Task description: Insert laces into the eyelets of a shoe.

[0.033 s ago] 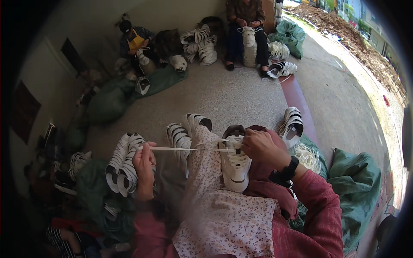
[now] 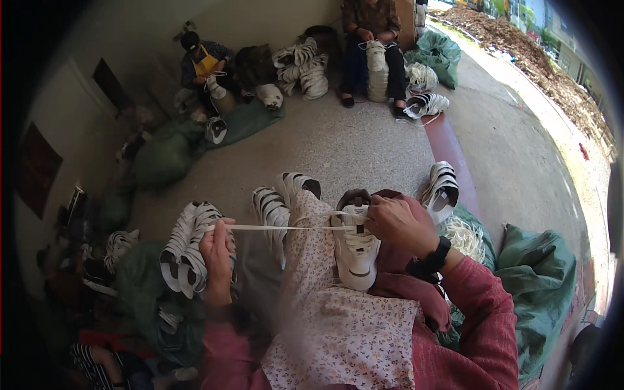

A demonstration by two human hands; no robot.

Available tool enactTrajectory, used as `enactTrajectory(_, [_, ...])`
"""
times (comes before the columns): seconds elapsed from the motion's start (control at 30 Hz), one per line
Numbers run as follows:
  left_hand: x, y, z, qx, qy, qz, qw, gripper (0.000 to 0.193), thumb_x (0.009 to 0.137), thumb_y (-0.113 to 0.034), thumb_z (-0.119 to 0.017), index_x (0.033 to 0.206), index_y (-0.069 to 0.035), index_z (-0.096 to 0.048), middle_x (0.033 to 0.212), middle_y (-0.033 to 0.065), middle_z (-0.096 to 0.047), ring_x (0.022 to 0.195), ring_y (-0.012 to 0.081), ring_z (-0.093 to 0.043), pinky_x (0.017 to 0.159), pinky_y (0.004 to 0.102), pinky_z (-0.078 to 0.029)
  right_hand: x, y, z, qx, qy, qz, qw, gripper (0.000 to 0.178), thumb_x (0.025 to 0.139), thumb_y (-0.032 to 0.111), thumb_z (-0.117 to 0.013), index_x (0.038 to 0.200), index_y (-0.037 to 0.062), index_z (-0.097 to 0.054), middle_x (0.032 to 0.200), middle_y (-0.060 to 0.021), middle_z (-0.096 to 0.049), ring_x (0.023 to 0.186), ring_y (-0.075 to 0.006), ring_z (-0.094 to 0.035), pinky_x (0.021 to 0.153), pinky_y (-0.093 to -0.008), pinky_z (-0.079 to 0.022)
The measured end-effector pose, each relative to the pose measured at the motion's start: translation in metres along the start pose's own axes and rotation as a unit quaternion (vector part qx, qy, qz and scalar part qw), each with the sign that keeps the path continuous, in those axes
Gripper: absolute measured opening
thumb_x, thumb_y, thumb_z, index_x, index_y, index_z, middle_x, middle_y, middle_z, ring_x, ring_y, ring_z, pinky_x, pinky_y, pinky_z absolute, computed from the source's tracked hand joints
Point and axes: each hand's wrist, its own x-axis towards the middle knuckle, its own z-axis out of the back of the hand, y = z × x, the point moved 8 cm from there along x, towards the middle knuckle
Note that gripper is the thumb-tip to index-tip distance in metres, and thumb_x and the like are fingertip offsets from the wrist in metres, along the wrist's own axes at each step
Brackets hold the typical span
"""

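A white sneaker (image 2: pixel 357 263) with a dark collar rests upright on my lap, its toe toward me. A flat white shoelace (image 2: pixel 273 227) crosses its upper part and stretches taut to the left. My left hand (image 2: pixel 218 257) pinches that lace between thumb and fingertips, well away from the sneaker. At the sneaker's upper right side, my right hand (image 2: pixel 398 222) is closed with bent fingers where the lace ends meet it. Its fingertips are partly hidden. A floral apron (image 2: pixel 344 331) covers my lap under the sneaker.
Stacked white sneakers (image 2: pixel 185 250) stand left of my knees, with another stack (image 2: pixel 441 192) at right. Bundled laces (image 2: pixel 465 239) lie beside a green sack (image 2: pixel 536 286). Across the floor (image 2: pixel 305 133), one person (image 2: pixel 372 39) and another person (image 2: pixel 205 65) sit handling shoes.
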Motion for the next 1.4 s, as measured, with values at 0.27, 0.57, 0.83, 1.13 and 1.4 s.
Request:
enactTrajectory(0.27, [-0.014, 0.029, 0.013, -0.384, 0.072, 0.117, 0.913, 0.026, 0.103, -0.025, -0.052, 0.114, -0.002, -0.059, 0.071, -0.0014, -0.050, 0.059, 0.0094, -0.046, 0.055, 0.0253, -0.039, -0.015, -0.009, 0.009, 0.478, 0.058, -0.122, 0.868, 0.014, 0.088, 0.015, -0.061, 0.095, 0.0026, -0.062, 0.079, -0.0068, -0.062, 0.066, -0.0165, -0.060, 0.057, -0.0312, -0.046])
enactTrajectory(0.57, [-0.013, 0.061, 0.043, -0.401, -0.010, 0.076, 0.913, 0.028, 0.096, -0.009, -0.062, 0.124, -0.002, -0.059, 0.110, 0.0078, -0.069, 0.096, 0.0144, -0.066, 0.085, 0.0272, -0.054, -0.137, -0.131, 0.068, 0.765, -0.288, -0.157, 0.554, 0.013, 0.093, 0.008, -0.054, 0.106, 0.0051, -0.055, 0.079, -0.0005, -0.056, 0.062, -0.0099, -0.051, 0.054, -0.0242, -0.043])
enactTrajectory(0.83, [0.002, 0.082, 0.058, -0.545, 0.128, 0.049, 0.827, 0.022, 0.099, -0.022, -0.060, 0.116, -0.008, -0.063, 0.113, 0.0042, -0.067, 0.108, 0.0157, -0.061, 0.094, 0.0314, -0.051, -0.220, -0.166, -0.004, 0.255, -0.133, -0.398, 0.871, 0.014, 0.090, 0.012, -0.063, 0.097, 0.0009, -0.067, 0.083, -0.0049, -0.067, 0.061, -0.0109, -0.062, 0.055, -0.0259, -0.048])
enactTrajectory(1.13, [-0.011, 0.044, 0.049, -0.681, 0.122, 0.063, 0.720, 0.022, 0.106, -0.022, -0.044, 0.107, -0.005, -0.057, 0.075, 0.0011, -0.049, 0.071, 0.0143, -0.049, 0.075, 0.0321, -0.047, -0.027, 0.014, 0.037, 0.175, -0.111, 0.052, 0.977, 0.012, 0.088, 0.009, -0.064, 0.098, 0.0046, -0.068, 0.093, -0.0103, -0.063, 0.082, -0.0295, -0.065, 0.067, -0.0361, -0.052])
enactTrajectory(1.4, [-0.008, 0.055, 0.000, -0.222, 0.174, 0.152, 0.947, 0.028, 0.104, -0.028, -0.050, 0.101, -0.006, -0.067, 0.065, -0.0049, -0.043, 0.054, 0.0032, -0.034, 0.048, 0.0214, -0.025, 0.003, 0.040, -0.007, 0.123, -0.002, 0.108, 0.987, 0.012, 0.088, 0.018, -0.065, 0.091, 0.0066, -0.064, 0.091, -0.0091, -0.055, 0.080, -0.0310, -0.062, 0.068, -0.0415, -0.052])
